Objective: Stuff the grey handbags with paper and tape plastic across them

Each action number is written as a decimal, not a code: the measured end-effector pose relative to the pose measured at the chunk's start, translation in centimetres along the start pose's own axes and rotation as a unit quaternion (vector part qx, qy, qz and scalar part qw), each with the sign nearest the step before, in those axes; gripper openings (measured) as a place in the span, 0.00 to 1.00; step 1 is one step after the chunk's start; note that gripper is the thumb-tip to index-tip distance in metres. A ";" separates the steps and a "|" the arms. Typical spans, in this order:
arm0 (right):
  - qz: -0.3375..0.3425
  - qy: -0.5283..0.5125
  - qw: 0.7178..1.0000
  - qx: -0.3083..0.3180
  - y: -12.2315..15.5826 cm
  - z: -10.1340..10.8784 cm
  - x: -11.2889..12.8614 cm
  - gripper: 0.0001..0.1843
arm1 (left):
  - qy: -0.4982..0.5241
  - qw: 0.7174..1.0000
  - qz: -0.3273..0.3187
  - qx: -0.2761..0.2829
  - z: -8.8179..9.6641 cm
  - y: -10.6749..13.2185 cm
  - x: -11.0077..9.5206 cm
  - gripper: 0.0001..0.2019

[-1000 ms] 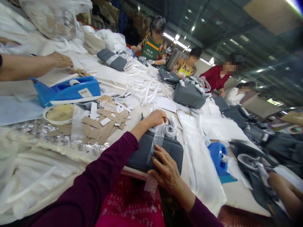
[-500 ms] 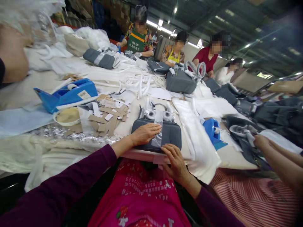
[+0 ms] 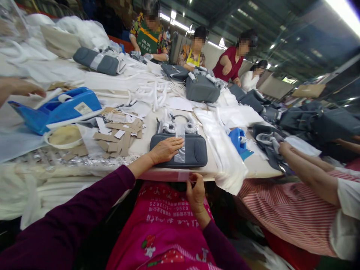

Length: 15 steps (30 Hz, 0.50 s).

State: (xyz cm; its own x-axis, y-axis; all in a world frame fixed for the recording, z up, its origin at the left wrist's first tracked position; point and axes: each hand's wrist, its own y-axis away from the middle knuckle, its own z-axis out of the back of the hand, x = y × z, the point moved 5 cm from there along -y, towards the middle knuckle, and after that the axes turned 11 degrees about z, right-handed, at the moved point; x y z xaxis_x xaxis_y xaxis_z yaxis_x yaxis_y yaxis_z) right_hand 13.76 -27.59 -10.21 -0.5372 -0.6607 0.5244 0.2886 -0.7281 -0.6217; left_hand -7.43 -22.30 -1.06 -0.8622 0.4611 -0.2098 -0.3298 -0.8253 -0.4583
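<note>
The grey bag (image 3: 197, 157) is set at the front edge of the table (image 3: 258, 169), crossed by a clear strip (image 3: 180, 154), its wrapped handles (image 3: 191, 128) turned away. It is partly covered by the left hand (image 3: 167, 150), laid flat. The right hand (image 3: 197, 189) is curled beside a translucent piece (image 3: 183, 174); whether that is gripped cannot be told. Cardboard pieces (image 3: 125, 144) are strewn leftward.

Dk grey, smooth, rounded-rect. bag (image 3: 195, 155), lying crosswise, L part under flat L hand (image 3: 165, 150). Clear plastic strip (image 3: 180, 154) runs down bag's mid., partly under L fingertips. Two whitish wrapped rolls (image 3: 191, 129) + thin dk handle loop (image 3: 180, 116) just beyond L hand, bag's far edge. Short clear film piece (image 3: 183, 175) by R hand's (image 3: 197, 189) curled fingers, nr side of bag; hold unclear.
</note>
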 end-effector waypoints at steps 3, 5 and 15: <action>-0.065 -0.014 0.997 0.029 0.4 -0.2 0.2 0.09 | 0.001 1.000 0.001 -0.003 0.1 0.0 0.0 0.21; -0.098 -0.033 0.994 0.030 0.5 -0.2 0.6 0.07 | 0.002 1.000 0.001 -0.005 0.2 0.0 -0.1 0.20; -0.250 -0.248 0.936 -0.001 1.9 -0.7 3.1 0.16 | 0.013 1.000 0.003 -0.015 0.1 0.1 0.1 0.20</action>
State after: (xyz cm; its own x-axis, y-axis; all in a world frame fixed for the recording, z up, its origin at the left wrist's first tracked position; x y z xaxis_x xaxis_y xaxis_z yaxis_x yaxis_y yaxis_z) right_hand 12.12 -30.88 -10.18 -0.1707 -0.2417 0.9552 0.0979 -0.9688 -0.2277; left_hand -7.61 -22.39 -1.07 -0.8539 0.4648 -0.2340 -0.3127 -0.8177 -0.4832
